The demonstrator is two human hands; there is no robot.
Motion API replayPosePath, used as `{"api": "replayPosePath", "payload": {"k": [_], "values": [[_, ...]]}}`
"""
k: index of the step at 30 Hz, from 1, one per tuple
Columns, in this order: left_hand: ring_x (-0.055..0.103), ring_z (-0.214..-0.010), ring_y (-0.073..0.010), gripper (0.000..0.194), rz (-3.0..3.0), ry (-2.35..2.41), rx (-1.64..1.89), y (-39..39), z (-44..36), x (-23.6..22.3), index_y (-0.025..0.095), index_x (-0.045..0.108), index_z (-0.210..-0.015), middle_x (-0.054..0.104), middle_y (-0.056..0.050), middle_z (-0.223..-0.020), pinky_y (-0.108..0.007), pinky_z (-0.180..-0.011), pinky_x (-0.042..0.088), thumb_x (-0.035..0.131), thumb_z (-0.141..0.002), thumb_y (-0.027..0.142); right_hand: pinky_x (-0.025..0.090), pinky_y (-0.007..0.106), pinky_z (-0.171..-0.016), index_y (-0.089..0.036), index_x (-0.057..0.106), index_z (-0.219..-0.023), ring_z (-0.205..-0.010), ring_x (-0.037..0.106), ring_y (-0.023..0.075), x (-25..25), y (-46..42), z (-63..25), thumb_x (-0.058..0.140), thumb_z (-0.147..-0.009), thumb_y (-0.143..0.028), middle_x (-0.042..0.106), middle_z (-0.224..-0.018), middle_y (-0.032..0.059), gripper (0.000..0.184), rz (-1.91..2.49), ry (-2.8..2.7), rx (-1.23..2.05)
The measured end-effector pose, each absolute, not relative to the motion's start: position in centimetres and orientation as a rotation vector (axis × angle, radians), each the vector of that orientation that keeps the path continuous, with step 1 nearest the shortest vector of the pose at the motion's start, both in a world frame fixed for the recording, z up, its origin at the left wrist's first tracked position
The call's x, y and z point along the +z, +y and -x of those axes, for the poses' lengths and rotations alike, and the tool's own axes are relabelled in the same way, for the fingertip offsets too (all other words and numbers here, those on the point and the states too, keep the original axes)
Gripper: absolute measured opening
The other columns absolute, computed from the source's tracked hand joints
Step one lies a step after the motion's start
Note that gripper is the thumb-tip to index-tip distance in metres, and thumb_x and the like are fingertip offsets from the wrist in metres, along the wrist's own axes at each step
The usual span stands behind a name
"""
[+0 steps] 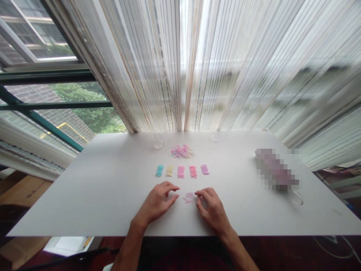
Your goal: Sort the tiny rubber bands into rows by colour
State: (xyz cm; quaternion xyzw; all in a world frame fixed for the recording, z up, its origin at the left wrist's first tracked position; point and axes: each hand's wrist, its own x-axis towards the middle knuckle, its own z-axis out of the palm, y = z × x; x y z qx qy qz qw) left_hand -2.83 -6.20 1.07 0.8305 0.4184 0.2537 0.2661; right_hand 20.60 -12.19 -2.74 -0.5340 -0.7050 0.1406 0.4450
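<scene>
Small pale purple elastic bands (pixel 188 197) lie in a loose heap on the white table (pixel 107 195), between my two hands. My left hand (pixel 158 201) is just left of them, thumb and forefinger apart with nothing between. At the heap's right edge, my right hand (pixel 213 210) has its thumb and forefinger drawn together at a pale purple band. Beyond the hands, bands are laid out in a row of colour groups: blue (pixel 159 171), yellow (pixel 169 171), pink (pixel 181 172), coral pink (pixel 193 172) and purple (pixel 205 169). A mixed pastel pile (pixel 183 151) sits behind the row.
A clear round container (pixel 158 142) stands at the back left, and a clear lid (pixel 215 137) lies at the back right. A blurred-out purplish object (pixel 275 169) with a loop (pixel 296 197) rests on the right. Striped curtains (pixel 180 67) hang along the far edge.
</scene>
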Motion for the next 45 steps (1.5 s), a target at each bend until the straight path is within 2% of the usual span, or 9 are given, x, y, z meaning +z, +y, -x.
{"api": "replayPosePath", "payload": {"k": [5, 8, 17, 23, 29, 35, 39, 45], "values": [[0.065, -0.087, -0.0204, 0.016, -2.342, 1.179, 0.567, -7.8, 0.5, 0.0, 0.023, 0.074, -0.105, 0.070, -0.005, -0.099, -0.034, -0.082, 0.049, 0.069, -0.089, 0.024, 0.049, 0.038, -0.077, -0.021, 0.064, -0.091, -0.083, 0.058, 0.0223, -2.5, -12.4, -20.4, 0.060, -0.089, -0.011, 0.061, -0.085, 0.0042, 0.011, 1.336, -1.884, 0.313], [0.065, -0.087, -0.0198, 0.011, -2.371, 1.166, 0.568, -7.6, 0.3, -0.3, 0.023, 0.075, -0.098, 0.070, -0.004, -0.095, -0.034, -0.082, 0.047, 0.065, -0.093, 0.024, 0.047, 0.037, -0.077, -0.021, 0.064, -0.090, -0.083, 0.057, 0.0218, -2.6, -12.4, -20.3, 0.062, -0.088, -0.011, 0.061, -0.085, 0.0037, 0.010, 1.327, -1.942, 0.298], [0.064, -0.088, -0.0197, 0.013, -2.336, 1.119, 0.603, -7.6, 0.6, -0.4, 0.021, 0.069, -0.094, 0.070, -0.004, -0.095, -0.034, -0.082, 0.045, 0.056, -0.098, 0.022, 0.047, 0.038, -0.077, -0.020, 0.062, -0.088, -0.082, 0.056, 0.0219, -3.5, -12.3, -20.4, 0.061, -0.089, -0.008, 0.061, -0.084, 0.0041, 0.012, 1.325, -1.977, 0.271], [0.060, -0.072, -0.0161, 0.015, -2.164, 1.108, 0.734, -7.6, 0.5, -0.3, 0.021, 0.067, -0.095, 0.070, -0.003, -0.087, -0.029, -0.074, 0.048, 0.055, -0.099, 0.029, 0.051, 0.038, -0.076, -0.022, 0.065, -0.093, -0.083, 0.059, 0.0221, -2.8, -12.3, -20.5, 0.058, -0.094, -0.014, 0.061, -0.085, 0.0047, 0.010, 1.301, -1.855, 0.352], [0.060, -0.070, -0.0140, 0.016, -2.051, 1.015, 0.878, -8.0, -1.1, -0.7, 0.021, 0.068, -0.099, 0.071, -0.004, -0.090, -0.026, -0.071, 0.051, 0.056, -0.099, 0.031, 0.056, 0.035, -0.076, -0.023, 0.067, -0.108, -0.085, 0.063, 0.0215, -2.0, -12.5, -20.7, 0.062, -0.096, -0.022, 0.064, -0.091, 0.0062, 0.013, 1.240, -1.714, 0.490], [0.058, -0.067, -0.0127, 0.015, -1.976, 1.036, 0.844, -8.4, -1.3, -1.2, 0.021, 0.070, -0.099, 0.072, -0.004, -0.088, -0.024, -0.063, 0.050, 0.060, -0.098, 0.032, 0.057, 0.033, -0.073, -0.023, 0.069, -0.096, -0.081, 0.064, 0.0199, -2.1, -12.5, -20.8, 0.061, -0.097, -0.019, 0.064, -0.086, 0.0047, 0.009, 1.230, -1.706, 0.501], [0.056, -0.065, -0.0121, 0.015, -1.973, 1.041, 0.853, -8.6, -1.3, -1.3, 0.020, 0.069, -0.102, 0.072, -0.005, -0.091, -0.024, -0.062, 0.050, 0.062, -0.095, 0.032, 0.057, 0.032, -0.074, -0.023, 0.070, -0.098, -0.081, 0.064, 0.0196, -2.1, -12.4, -20.8, 0.061, -0.097, -0.020, 0.065, -0.086, 0.0046, 0.010, 1.226, -1.698, 0.507], [0.054, -0.062, -0.0122, 0.019, -1.992, 1.048, 0.849, -8.6, -1.2, -1.5, 0.020, 0.070, -0.097, 0.069, -0.004, -0.082, -0.025, -0.061, 0.048, 0.058, -0.098, 0.035, 0.059, 0.032, -0.073, -0.024, 0.072, -0.099, -0.080, 0.065, 0.0193, -1.9, -12.5, -20.7, 0.061, -0.097, -0.022, 0.065, -0.086, 0.0049, 0.012, 1.220, -1.689, 0.501]]}}
